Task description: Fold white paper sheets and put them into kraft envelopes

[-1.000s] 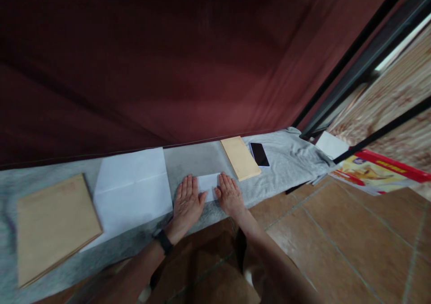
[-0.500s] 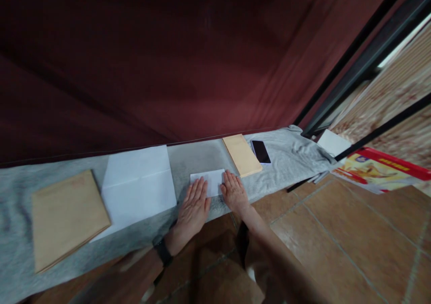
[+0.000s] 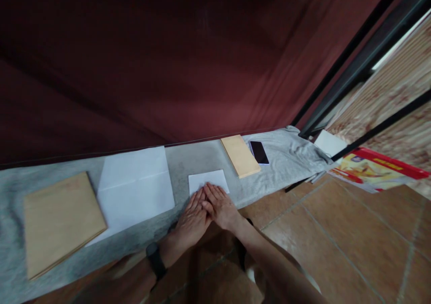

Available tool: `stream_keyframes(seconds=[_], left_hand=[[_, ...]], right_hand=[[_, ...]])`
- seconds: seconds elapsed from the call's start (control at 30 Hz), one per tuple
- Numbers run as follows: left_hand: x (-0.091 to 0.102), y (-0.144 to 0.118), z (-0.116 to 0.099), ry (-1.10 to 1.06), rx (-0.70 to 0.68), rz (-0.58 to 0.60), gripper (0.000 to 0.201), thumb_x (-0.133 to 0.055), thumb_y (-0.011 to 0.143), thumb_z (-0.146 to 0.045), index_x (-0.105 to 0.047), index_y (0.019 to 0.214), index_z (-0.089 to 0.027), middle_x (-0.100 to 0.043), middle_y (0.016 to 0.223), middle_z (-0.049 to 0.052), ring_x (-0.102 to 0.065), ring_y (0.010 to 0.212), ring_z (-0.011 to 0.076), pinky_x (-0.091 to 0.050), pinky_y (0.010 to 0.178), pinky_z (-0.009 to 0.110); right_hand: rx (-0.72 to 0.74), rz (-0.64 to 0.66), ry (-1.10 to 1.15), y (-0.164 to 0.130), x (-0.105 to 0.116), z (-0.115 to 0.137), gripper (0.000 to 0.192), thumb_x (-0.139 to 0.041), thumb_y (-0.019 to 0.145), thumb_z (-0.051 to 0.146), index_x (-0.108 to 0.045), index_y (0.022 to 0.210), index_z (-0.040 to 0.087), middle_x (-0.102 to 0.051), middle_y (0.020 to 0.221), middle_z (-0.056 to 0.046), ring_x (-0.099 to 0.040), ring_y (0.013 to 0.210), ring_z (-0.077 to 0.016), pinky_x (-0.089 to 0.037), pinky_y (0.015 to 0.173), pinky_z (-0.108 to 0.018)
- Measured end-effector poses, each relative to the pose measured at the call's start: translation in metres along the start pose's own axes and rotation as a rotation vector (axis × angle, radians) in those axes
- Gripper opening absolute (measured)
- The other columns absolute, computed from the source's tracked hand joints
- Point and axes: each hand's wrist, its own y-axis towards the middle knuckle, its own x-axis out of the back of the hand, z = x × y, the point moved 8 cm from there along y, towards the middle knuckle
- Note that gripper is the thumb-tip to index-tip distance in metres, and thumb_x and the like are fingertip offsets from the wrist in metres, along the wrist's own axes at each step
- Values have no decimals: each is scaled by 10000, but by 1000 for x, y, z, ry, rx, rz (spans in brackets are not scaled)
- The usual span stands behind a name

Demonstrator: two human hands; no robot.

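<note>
A small folded white paper (image 3: 208, 181) is pressed flat on a gray cloth (image 3: 198, 158) by 2 bare hands laid side by side. The left hand (image 3: 191, 218) and the right hand (image 3: 220, 207) are both spread open, palms down, touching each other, with the fingertips (image 3: 208, 188) resting on the near edge of the paper; nothing is gripped by either. A dark band (image 3: 155, 259) is worn on the left wrist.

Taking the small paper as the landmark: a large white sheet (image 3: 134, 182) with a crease across it is laid to its left, just beside it but apart. Farther left, well apart, a tan envelope (image 3: 60, 221) is seen lying flat. To the right and slightly beyond the paper, a narrower tan envelope (image 3: 239, 156) is placed, and a dark-screened phone (image 3: 259, 152) lies just beside that. Beyond the paper, a dark red curtain (image 3: 168, 61) is hung down to the cloth. Far to the right, a red and yellow printed sheet (image 3: 373, 171) is seen on the brown tiled floor (image 3: 336, 241), with a white sheet (image 3: 328, 142) near it. Print on the red and yellow sheet is too blurred to be read. No writing is legible on the envelopes. The space between the hands and the paper is unobstructed.
</note>
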Motion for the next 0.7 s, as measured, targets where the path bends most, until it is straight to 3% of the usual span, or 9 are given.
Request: stream_keyframes(seconds=[0.23,0.47,0.57,0.7], left_hand=[[7,-9,9,23,24,-28,687,-382,987,-516,-378,1508,-69,-365,1588,194,-299,1496,294,-315,1205,477],[15,-19,18,48,79,-57,775,-322,971,-586,-398,1481,-7,-413,1541,253,-349,1471,324,-366,1164,491],[19,-22,20,65,106,-40,797,-317,965,-600,-446,1442,26,-427,1522,276,-389,1446,346,-368,1159,501],[31,-9,24,65,184,-18,690,-290,997,-510,-582,1320,25,-558,1407,285,-495,1368,355,-329,1179,527]], right_hand=[[-61,-64,-129,-18,9,-22,601,-413,1041,447,-381,1528,98,-415,1561,-148,-364,1464,-243,-326,1203,-426],[-141,-91,-202,-37,18,-47,598,-416,1042,447,-357,1545,128,-424,1554,-148,-387,1452,-249,-327,1195,-443],[-160,-81,-210,-41,18,-51,585,-416,1042,448,-389,1530,127,-431,1548,-148,-405,1442,-259,-331,1191,-450],[-214,-44,-153,-35,20,-58,527,-388,1051,422,-486,1470,116,-468,1523,-150,-423,1430,-272,-326,1189,-476]])
